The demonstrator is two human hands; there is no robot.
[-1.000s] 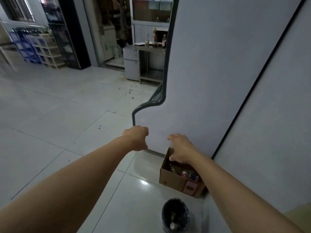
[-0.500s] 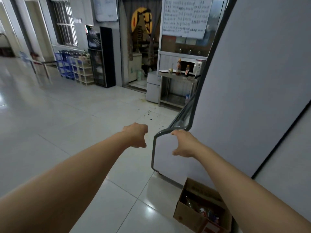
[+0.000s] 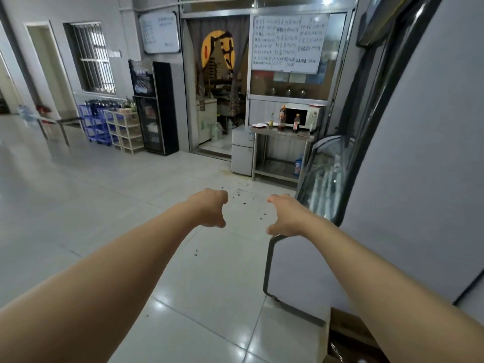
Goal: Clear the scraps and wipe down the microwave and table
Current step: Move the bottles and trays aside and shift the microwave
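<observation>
Fingers on both the left hand [image 3: 209, 208] and right hand [image 3: 284, 215] curl loosely, empty; without a cloth, the distant microwave [image 3: 301, 115] and worktop [image 3: 282, 132] go unwiped.

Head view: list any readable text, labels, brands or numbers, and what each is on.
Nothing can be read for certain.
Large whiteboard on the glass front: rows of handwriting, too small and blurred to read.
Small whiteboard on the wall: faint writing, unreadable.
Round yellow sign behind the curtain: a dark painted mark, not legible as text.
Bottles by the microwave: labels blurred.
Blue bottle on the lower shelf: label blurred.
</observation>
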